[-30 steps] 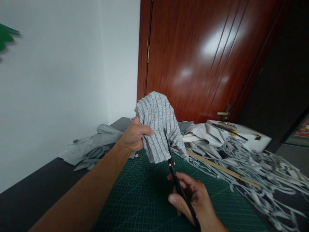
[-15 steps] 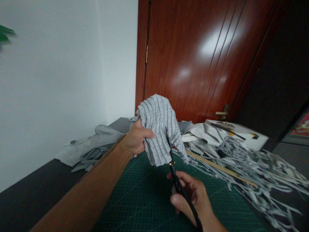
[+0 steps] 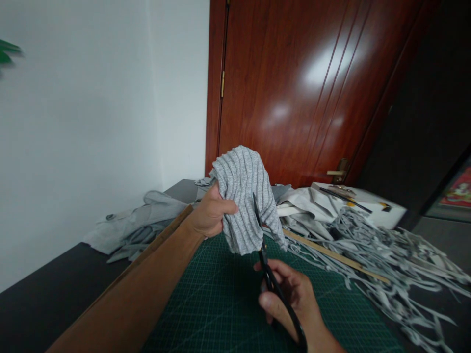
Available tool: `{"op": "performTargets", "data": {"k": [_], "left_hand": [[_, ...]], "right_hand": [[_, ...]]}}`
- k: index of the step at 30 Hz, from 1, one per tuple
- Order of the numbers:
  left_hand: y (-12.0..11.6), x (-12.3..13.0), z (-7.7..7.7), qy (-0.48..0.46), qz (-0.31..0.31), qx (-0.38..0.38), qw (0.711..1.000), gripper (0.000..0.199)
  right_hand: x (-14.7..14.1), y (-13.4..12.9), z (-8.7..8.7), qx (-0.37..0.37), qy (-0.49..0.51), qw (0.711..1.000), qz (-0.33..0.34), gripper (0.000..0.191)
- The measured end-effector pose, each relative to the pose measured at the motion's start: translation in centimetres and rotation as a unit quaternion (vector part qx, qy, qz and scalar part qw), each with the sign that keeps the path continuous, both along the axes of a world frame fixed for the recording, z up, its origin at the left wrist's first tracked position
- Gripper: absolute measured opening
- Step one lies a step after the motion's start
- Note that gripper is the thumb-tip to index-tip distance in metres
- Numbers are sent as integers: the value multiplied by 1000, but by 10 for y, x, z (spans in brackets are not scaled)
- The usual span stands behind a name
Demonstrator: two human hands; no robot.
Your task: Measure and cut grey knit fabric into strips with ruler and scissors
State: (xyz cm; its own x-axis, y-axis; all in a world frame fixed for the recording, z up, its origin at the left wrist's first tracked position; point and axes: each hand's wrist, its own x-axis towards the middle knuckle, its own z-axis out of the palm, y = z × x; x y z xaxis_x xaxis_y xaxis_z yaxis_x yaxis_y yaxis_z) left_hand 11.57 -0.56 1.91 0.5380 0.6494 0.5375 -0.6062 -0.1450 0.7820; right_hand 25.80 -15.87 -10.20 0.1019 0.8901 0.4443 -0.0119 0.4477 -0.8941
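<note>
My left hand (image 3: 212,212) grips the left edge of a grey ribbed knit cloth (image 3: 245,184), thumb on its near face. The cloth is raised above the green cutting mat (image 3: 221,289), domed at the top and drooping to a point at its lower right. In my right hand (image 3: 290,294) is a pair of black scissors (image 3: 265,264), with fingers around the handles. One blade lies over the front of the cloth, pointing up, and the cloth is split to its right; the other blade is hidden behind it.
Grey cloth strips (image 3: 368,240) are heaped at the right, over a wooden ruler (image 3: 331,252). Behind them lie pale fabric (image 3: 311,203) and a white box (image 3: 386,215) with tools on top. More grey garments (image 3: 143,225) lie at the left by the wall.
The left hand and the cloth have shifted very slightly right and down. The scissors remain at the cloth in nearly the same position.
</note>
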Motion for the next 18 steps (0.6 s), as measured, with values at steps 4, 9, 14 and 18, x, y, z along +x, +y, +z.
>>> {"op": "performTargets", "data": {"k": [4, 9, 14, 18], "left_hand": [[-3, 3, 1, -17, 6, -15, 1000, 54], [-5, 5, 2, -27, -8, -17, 999, 51], [-6, 6, 2, -31, 2, -23, 999, 52], [-6, 7, 2, -39, -2, -23, 999, 53]], "right_hand": [[0, 0, 0, -1, 3, 1000, -3, 46], [1, 0, 2, -12, 1, 1000, 1, 47], [1, 0, 3, -17, 0, 1000, -2, 47], [1, 1, 5, -25, -2, 1000, 10, 45]]}}
